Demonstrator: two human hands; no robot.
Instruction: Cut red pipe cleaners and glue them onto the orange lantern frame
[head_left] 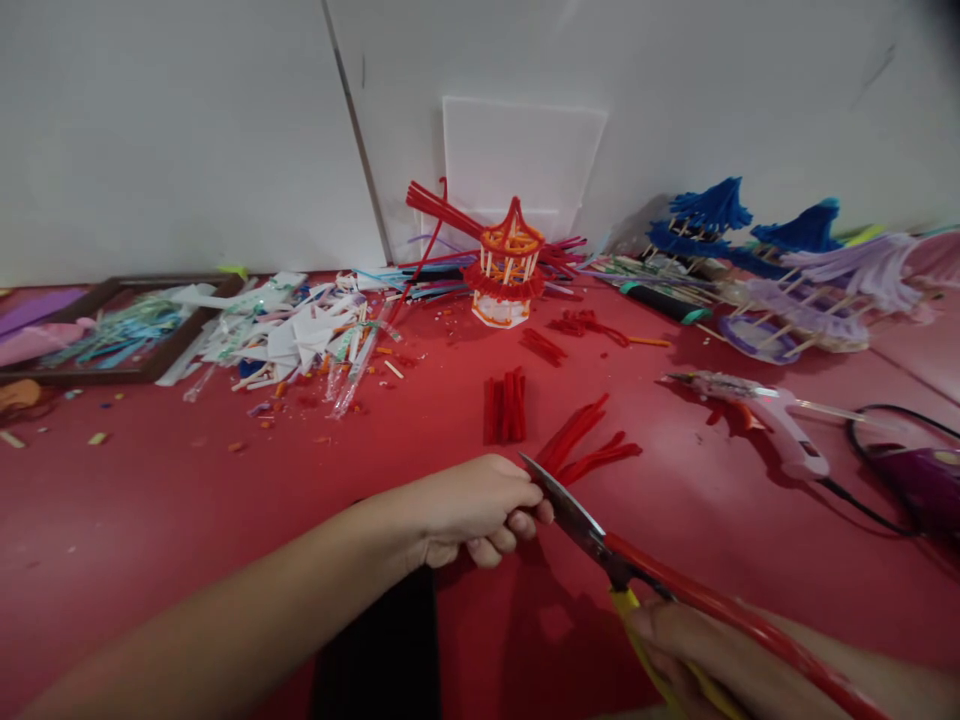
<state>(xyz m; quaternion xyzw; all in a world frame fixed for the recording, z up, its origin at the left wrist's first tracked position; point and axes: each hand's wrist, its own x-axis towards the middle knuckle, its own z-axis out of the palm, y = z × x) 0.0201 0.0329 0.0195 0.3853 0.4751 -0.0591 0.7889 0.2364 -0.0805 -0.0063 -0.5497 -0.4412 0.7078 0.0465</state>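
Observation:
My left hand (491, 508) is closed at the middle of the table, fingers curled in a pinch; whatever it grips is hidden. Scissors (574, 515) with red and yellow handles are in my right hand (697, 650), its fingers wrapped round the handles at the lower right. The scissor blades lie right beside my left fingertips. Loose red fuzzy strips (577, 440) fan out just beyond the blades. Behind my left hand lies a neat bundle of short red strips (505, 408). A small red and orange pagoda model (512, 262) stands upright at the back.
A glue gun (765, 415) with its cord lies at the right. Blue (712, 215) and lilac (832, 290) models stand behind it. White scraps (311, 335) and a brown frame (97, 370) are at the left. A black object (382, 650) lies below my left wrist.

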